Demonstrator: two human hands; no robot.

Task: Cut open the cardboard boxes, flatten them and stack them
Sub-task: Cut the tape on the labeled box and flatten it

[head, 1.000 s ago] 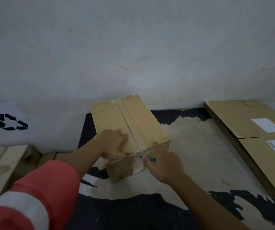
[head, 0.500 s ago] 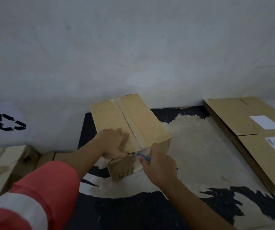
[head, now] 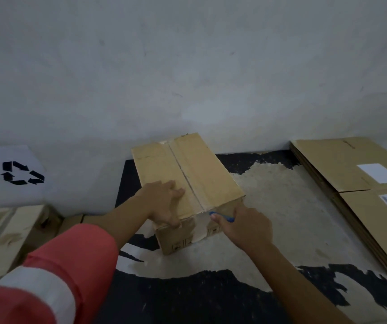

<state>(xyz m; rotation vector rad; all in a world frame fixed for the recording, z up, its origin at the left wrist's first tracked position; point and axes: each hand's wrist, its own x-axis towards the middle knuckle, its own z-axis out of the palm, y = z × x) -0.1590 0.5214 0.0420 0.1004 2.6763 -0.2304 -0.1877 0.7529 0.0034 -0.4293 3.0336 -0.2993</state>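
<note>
A closed brown cardboard box (head: 201,169) sits on the floor against the wall, a taped seam running down its top. My left hand (head: 164,202) presses flat on the left flap, thumb hooked over the near edge. My right hand (head: 246,228) grips a blue cutter (head: 221,216), its tip at the near end of the seam on the box's front top edge. A stack of flattened boxes (head: 342,164) lies at the right.
A white wall rises just behind the box. A white sign with a black recycling symbol (head: 22,173) leans at the left, above more taped boxes (head: 8,232). The floor (head: 281,206) is worn, black and beige.
My right hand has shifted slightly right along the box's near edge, the cutter tip staying at the seam's near end. My left hand holds still on the flap.
</note>
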